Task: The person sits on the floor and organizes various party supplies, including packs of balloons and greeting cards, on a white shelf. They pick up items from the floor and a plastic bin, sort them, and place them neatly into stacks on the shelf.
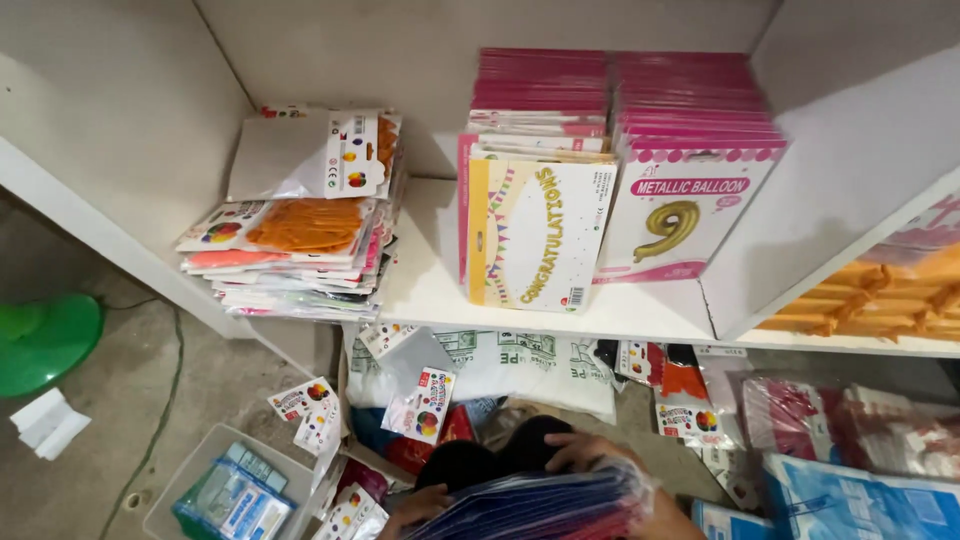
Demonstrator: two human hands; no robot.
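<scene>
At the bottom edge I hold a thick stack of flat plastic packets (540, 508), dark blue with some red. My left hand (413, 506) grips its left end from below. My right hand (590, 450) lies over its top far edge with fingers curled on it. Above stands a white shelf (430, 285). On it are a leaning pile of balloon packets (300, 225), orange ones on top, a row of upright yellow-and-white banner packs (535, 235), and a row of pink packs with a gold numeral balloon (680, 215).
Loose small balloon packets (425, 400) and a white printed sack (520, 365) lie on the floor under the shelf. A clear plastic tub (215, 490) with blue packs sits at lower left, a green round object (40, 340) at far left. Orange packs (880, 295) fill the right compartment.
</scene>
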